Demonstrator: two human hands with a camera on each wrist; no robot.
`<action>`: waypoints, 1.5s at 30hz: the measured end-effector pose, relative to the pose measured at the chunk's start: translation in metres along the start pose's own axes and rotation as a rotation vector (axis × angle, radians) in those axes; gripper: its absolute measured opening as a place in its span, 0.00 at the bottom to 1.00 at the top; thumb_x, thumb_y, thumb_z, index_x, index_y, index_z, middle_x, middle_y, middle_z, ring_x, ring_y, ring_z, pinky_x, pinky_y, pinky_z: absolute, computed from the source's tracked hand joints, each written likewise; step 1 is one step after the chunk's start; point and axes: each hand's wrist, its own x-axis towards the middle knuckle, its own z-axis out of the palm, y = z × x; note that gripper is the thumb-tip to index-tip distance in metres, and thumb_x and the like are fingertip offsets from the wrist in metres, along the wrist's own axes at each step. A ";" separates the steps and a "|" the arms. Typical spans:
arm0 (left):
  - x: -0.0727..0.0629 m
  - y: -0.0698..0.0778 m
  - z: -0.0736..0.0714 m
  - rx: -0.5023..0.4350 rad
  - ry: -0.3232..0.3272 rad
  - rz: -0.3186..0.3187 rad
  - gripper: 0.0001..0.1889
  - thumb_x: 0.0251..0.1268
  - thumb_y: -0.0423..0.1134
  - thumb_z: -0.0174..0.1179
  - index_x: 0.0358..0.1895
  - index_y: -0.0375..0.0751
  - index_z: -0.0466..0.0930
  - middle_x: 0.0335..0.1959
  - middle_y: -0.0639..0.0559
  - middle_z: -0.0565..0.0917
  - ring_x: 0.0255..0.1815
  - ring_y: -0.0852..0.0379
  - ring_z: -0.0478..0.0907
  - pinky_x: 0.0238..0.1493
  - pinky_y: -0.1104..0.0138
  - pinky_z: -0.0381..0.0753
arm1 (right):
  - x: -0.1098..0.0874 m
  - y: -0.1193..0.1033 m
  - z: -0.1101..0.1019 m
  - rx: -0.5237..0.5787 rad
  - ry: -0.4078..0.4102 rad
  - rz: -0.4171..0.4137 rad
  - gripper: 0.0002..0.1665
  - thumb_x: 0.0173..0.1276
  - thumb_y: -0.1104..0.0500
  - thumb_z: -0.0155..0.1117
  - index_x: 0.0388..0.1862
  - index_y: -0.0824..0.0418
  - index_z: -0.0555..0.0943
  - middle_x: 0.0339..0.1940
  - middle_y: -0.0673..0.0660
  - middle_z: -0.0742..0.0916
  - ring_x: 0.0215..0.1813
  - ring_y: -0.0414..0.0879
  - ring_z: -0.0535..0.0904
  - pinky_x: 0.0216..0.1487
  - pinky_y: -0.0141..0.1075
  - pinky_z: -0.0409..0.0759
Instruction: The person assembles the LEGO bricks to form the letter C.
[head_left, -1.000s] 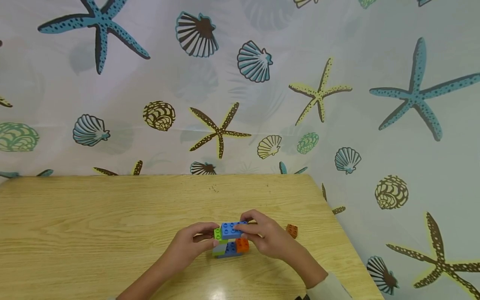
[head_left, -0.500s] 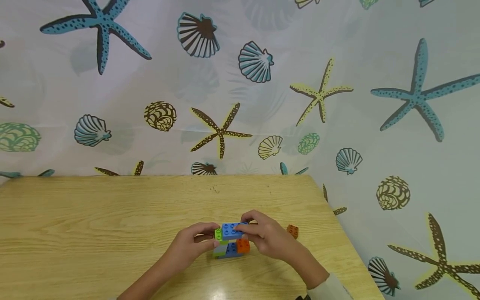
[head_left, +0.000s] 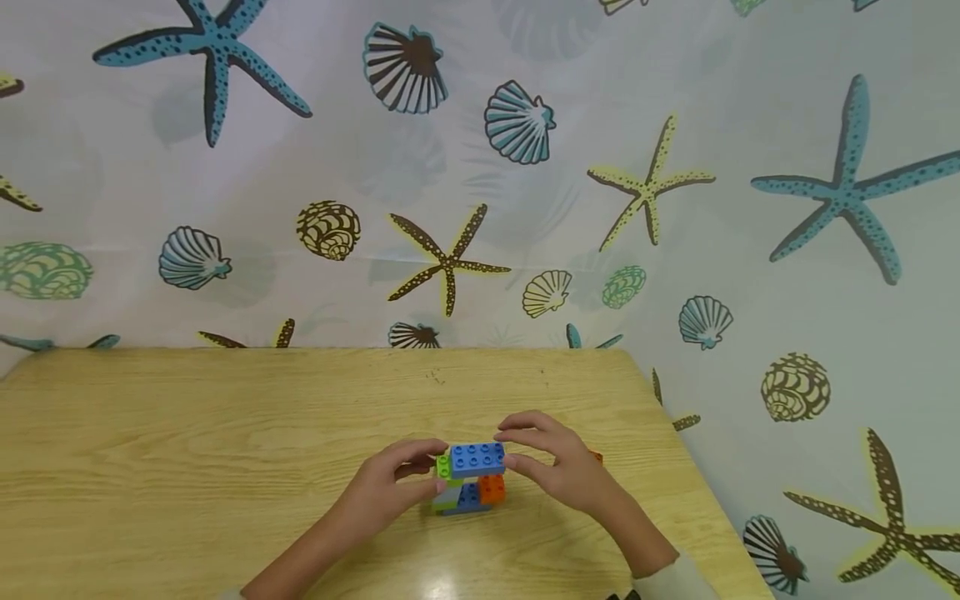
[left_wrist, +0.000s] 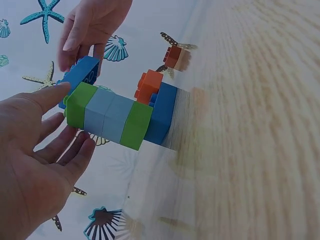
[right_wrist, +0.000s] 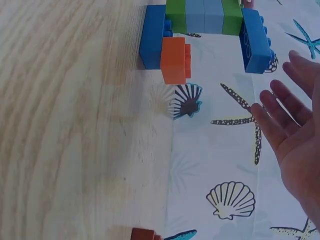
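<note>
A small stack of building bricks stands on the wooden table. Its base is a blue brick [left_wrist: 163, 112] bearing an orange brick [head_left: 492, 488] at one end. At the other end rises a column of a green brick [left_wrist: 136, 126], two light blue bricks [left_wrist: 109, 115] and a top green brick [left_wrist: 81, 106]. A long blue brick [head_left: 477, 460] sits on the column and juts out to the right above the orange one, with a gap between. My left hand [head_left: 393, 479] pinches the top green brick between thumb and fingers. My right hand [head_left: 558, 462], fingers spread, is beside the long blue brick's free end.
A loose brown brick [left_wrist: 172, 57] lies on the table to the right, mostly hidden behind the right hand in the head view. The wooden table [head_left: 225, 433] meets a cloth [head_left: 337, 150] printed with shells and starfish at its back and right edges.
My right hand has let go of the long blue brick and drawn slightly right, its fingers opening. The left hand keeps its hold. The head view has shifted slightly.
</note>
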 end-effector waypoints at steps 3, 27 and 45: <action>0.002 0.003 0.002 0.025 0.007 0.016 0.25 0.64 0.46 0.70 0.63 0.49 0.79 0.62 0.51 0.80 0.59 0.51 0.78 0.66 0.51 0.76 | -0.010 0.007 -0.008 0.014 0.060 0.091 0.16 0.73 0.58 0.65 0.59 0.53 0.84 0.61 0.51 0.82 0.65 0.49 0.77 0.61 0.42 0.81; 0.018 0.015 0.011 0.087 -0.008 0.055 0.18 0.63 0.49 0.70 0.55 0.56 0.84 0.54 0.58 0.83 0.55 0.57 0.79 0.64 0.50 0.78 | -0.083 0.097 -0.048 0.072 0.094 0.613 0.19 0.68 0.64 0.68 0.57 0.65 0.82 0.59 0.63 0.81 0.64 0.62 0.78 0.63 0.41 0.80; 0.017 0.013 0.013 0.065 -0.004 0.047 0.17 0.64 0.49 0.69 0.55 0.55 0.85 0.56 0.56 0.84 0.60 0.53 0.80 0.67 0.49 0.75 | -0.084 0.101 -0.041 0.075 0.029 0.642 0.16 0.66 0.66 0.70 0.52 0.63 0.80 0.59 0.66 0.81 0.63 0.64 0.80 0.53 0.36 0.85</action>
